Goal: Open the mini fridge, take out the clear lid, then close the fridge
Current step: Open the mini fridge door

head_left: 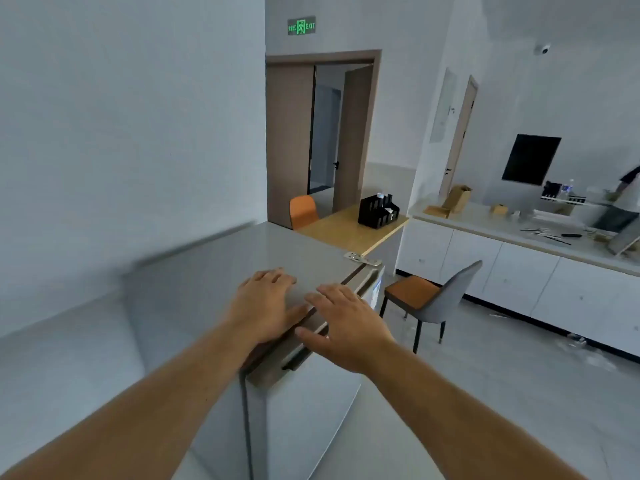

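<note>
The silver mini fridge [214,271] stands directly in front of me, seen from above. My left hand [266,303] lies flat on its top near the front edge, fingers spread. My right hand [343,323] hovers over the top edge of the fridge door [311,393], fingers apart, holding nothing. The door looks shut or barely ajar, with a dark gap along its top edge. The clear lid is not in view.
A grey chair with an orange seat [426,299] stands right of the fridge. Behind the fridge is a wooden table [346,230] holding a black organiser [377,211]. White cabinets with a cluttered counter [519,268] run along the right, where a person [623,202] stands.
</note>
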Demonstrator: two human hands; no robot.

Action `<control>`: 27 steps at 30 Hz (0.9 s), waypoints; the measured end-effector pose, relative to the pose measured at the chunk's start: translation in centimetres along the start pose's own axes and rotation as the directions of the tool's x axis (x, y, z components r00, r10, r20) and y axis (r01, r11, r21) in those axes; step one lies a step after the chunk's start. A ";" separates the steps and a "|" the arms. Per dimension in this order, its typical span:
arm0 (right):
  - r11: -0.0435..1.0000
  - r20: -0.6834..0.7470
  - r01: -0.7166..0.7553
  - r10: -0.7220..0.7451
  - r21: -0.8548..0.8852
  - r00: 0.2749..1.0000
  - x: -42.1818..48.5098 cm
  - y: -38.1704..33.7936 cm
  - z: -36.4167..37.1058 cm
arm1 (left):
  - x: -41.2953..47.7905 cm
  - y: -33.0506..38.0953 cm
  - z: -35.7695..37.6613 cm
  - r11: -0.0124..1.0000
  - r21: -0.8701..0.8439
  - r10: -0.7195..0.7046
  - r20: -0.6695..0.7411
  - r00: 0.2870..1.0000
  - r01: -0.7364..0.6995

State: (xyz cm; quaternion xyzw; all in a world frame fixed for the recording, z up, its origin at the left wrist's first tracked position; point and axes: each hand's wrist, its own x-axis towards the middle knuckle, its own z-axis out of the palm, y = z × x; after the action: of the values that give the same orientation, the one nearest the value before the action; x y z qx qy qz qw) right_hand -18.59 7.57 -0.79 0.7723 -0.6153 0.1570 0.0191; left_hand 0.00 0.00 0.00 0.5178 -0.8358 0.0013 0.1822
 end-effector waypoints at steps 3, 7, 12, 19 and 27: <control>0.999 0.064 -0.003 0.000 0.050 0.998 -0.4 -0.7 3.2 | 0.5 -1.2 1.9 0.991 -0.108 -0.075 0.085 0.994 0.084; 0.988 -0.023 -0.078 0.082 0.136 0.996 -1.3 -1.5 5.8 | 1.2 -1.4 2.7 0.995 -0.076 -0.055 0.049 0.997 0.058; 0.992 -0.289 0.054 -0.020 0.111 0.957 -3.2 -1.8 6.4 | 1.2 -1.5 3.1 0.994 -0.092 -0.048 0.039 0.998 0.052; 0.986 -0.238 0.142 -0.117 0.089 0.964 -4.0 -2.0 4.5 | 0.8 -1.4 2.7 0.995 -0.065 -0.068 0.032 0.997 0.070; 0.989 -0.131 0.096 -0.081 0.113 0.988 -4.2 -3.2 1.1 | 0.3 -1.3 2.3 0.994 -0.083 -0.062 0.070 0.996 0.068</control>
State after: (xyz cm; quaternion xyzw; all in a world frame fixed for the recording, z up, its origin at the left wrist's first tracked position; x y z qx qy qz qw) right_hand -16.11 12.06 -2.40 0.7872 -0.5675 0.2407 0.0187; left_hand 0.33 -1.36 -2.30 0.5362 -0.8235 -0.0576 0.1758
